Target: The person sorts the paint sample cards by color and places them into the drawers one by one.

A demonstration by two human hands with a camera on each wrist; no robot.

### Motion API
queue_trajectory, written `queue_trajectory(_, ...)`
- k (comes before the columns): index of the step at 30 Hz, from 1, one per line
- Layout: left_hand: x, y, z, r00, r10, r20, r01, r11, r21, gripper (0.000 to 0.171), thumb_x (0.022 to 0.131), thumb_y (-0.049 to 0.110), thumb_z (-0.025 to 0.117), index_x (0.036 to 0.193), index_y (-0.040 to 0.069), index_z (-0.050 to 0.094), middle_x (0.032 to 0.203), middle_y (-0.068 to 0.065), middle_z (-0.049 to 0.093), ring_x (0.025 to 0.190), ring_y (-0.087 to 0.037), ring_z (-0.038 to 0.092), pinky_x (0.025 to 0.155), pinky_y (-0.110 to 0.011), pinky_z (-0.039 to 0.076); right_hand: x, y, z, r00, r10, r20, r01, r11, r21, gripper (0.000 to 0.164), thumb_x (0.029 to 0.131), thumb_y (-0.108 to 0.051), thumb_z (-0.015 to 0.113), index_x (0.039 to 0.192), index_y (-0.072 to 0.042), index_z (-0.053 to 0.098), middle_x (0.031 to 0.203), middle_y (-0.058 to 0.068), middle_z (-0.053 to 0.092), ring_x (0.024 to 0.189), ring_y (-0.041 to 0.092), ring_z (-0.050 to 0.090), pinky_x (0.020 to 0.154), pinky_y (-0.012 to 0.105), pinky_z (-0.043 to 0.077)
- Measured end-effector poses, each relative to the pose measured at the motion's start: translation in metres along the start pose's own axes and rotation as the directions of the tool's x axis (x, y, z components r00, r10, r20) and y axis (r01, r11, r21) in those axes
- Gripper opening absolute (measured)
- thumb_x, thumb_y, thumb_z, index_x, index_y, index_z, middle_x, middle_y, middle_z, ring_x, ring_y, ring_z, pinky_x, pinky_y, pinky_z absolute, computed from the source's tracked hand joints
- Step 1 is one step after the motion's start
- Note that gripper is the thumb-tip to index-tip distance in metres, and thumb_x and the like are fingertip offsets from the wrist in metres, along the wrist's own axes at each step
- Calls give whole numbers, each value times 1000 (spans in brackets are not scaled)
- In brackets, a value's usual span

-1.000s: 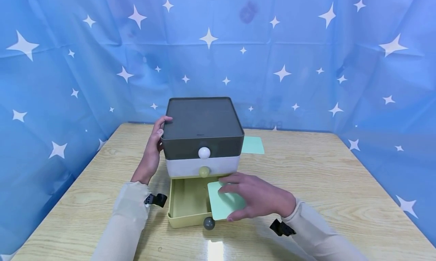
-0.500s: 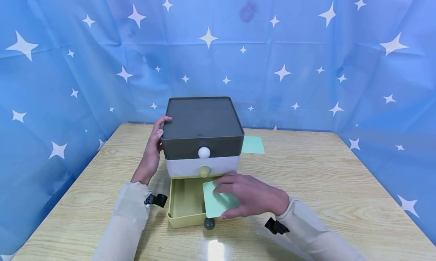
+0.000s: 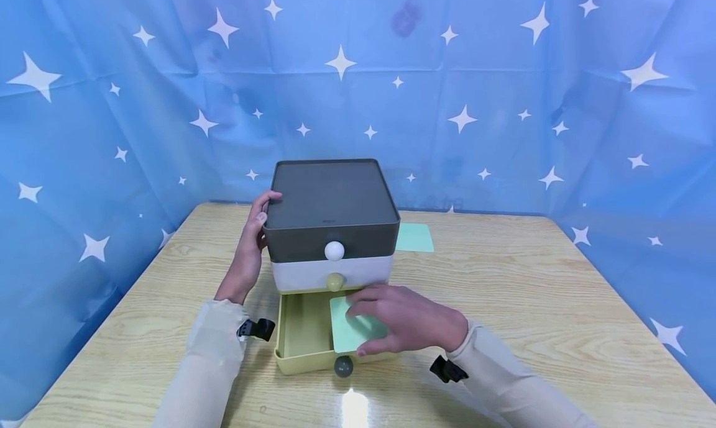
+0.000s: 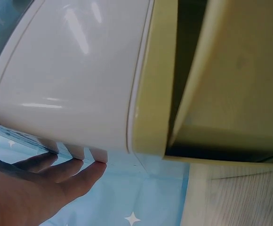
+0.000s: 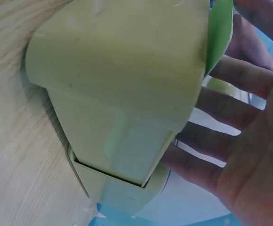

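A three-tier drawer box [image 3: 332, 192] stands on the table, dark grey over white over yellow. Its yellow bottom drawer [image 3: 299, 328] is pulled out, with a dark grey knob [image 3: 344, 366] on the front. My right hand [image 3: 405, 319] holds a mint green card [image 3: 348, 328] at the right side of this drawer, thumb by the near edge and fingers across the far part. In the right wrist view the card [image 5: 220, 35] looks bent beside the drawer wall. My left hand [image 3: 246, 254] rests on the box's left side, fingers extended against the wall, one fingertip over the top rim.
Another mint green card [image 3: 415, 237] lies on the wooden table [image 3: 503, 273] behind the box to the right, partly hidden by it. A white knob [image 3: 334, 251] and an olive knob [image 3: 335, 282] stick out from the upper tiers. A blue starry curtain [image 3: 358, 92] hangs behind.
My right hand has moved left with the green card, which sits further over the drawer and slightly lower behind its front. The left hand and the box hold their place.
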State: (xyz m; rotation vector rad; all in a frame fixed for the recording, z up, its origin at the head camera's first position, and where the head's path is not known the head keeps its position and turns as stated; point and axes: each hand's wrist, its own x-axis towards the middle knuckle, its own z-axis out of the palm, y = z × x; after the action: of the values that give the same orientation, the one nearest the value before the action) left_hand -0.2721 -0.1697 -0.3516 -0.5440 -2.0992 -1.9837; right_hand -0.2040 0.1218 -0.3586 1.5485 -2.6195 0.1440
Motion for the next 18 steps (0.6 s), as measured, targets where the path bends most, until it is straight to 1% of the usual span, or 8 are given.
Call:
queue_trajectory(3, 0, 0, 0, 1000, -1, -2, 1, 1000, -2, 52, 104, 44, 20, 149, 25, 34, 157, 2, 28, 132, -23, 33, 105, -48, 26, 1, 2, 2, 1000, -10, -12, 10, 1000, 4, 38, 91, -45, 70, 115, -15, 69, 116, -1, 70, 107, 12, 65, 90, 28, 54)
queue_trajectory(6, 0, 0, 0, 1000, 2, -2, -2, 1000, -2, 52, 104, 43, 20, 150, 24, 34, 158, 2, 27, 133, -23, 32, 105, -47, 26, 1, 4, 4, 999, -10, -31, 11, 1000, 16, 31, 93, -37, 70, 111, -12, 70, 107, -2, 71, 96, 9, 66, 83, 25, 54)
queue_trajectory(11, 0, 1, 1, 1000, 5, -6, -5, 1000, 0, 52, 104, 44, 20, 149, 23, 34, 158, 2, 27, 133, -23, 32, 105, -48, 26, -2, 6, 3, 997, -20, -72, 24, 998, 61, 28, 93, -35, 70, 108, -11, 71, 103, -1, 72, 91, 11, 67, 80, 25, 54)
queue_trajectory(15, 0, 1, 0, 1000, 4, -6, -4, 1000, 1, 52, 103, 45, 20, 149, 23, 34, 158, 1, 27, 134, -23, 32, 105, -48, 26, -7, 10, -1, 996, 1, -92, 13, 989, 150, 25, 93, -31, 71, 109, -12, 71, 100, -2, 71, 83, 9, 64, 77, 22, 52)
queue_trajectory(18, 0, 0, 0, 1000, 0, -3, 0, 1000, 4, 52, 104, 45, 20, 149, 23, 34, 159, 1, 26, 135, -24, 31, 105, -48, 25, -13, 17, -6, 992, 28, -121, 3, 968, 249, 19, 93, -26, 71, 109, -15, 71, 101, -5, 71, 84, 6, 63, 78, 24, 53)
